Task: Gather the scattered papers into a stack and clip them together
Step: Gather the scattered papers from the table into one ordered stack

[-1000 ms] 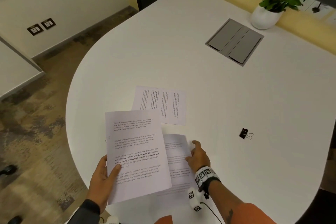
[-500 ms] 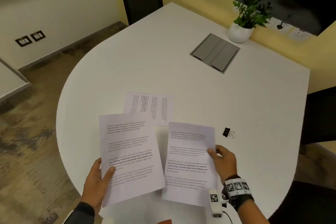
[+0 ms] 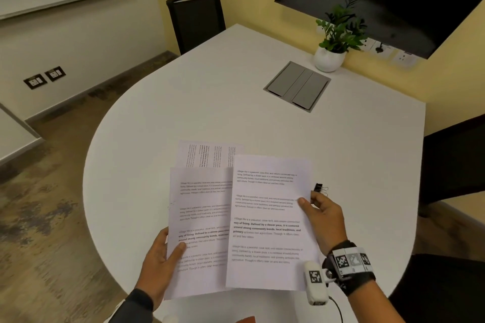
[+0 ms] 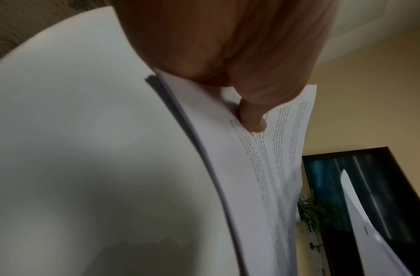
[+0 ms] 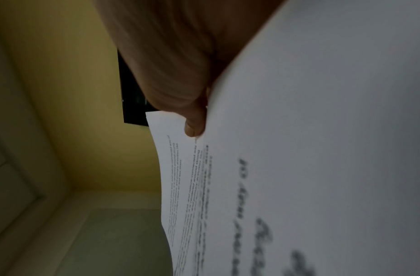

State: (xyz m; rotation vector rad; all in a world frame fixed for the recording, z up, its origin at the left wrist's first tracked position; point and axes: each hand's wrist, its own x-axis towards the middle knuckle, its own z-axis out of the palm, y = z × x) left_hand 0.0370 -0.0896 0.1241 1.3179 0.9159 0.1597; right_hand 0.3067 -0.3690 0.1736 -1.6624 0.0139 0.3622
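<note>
Both sheets read "Village life is a peaceful…"; left hand (image 3: 157, 261) pinches one sheet (image 3: 200, 233), right hand (image 3: 324, 220) pinches the other sheet (image 3: 267, 223), raised over the tabletop (image 3: 210, 102).

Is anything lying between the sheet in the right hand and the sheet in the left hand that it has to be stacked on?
Nothing visible. The right-hand sheet already overlaps the right edge of the left-hand sheet, with only air between them.
</note>
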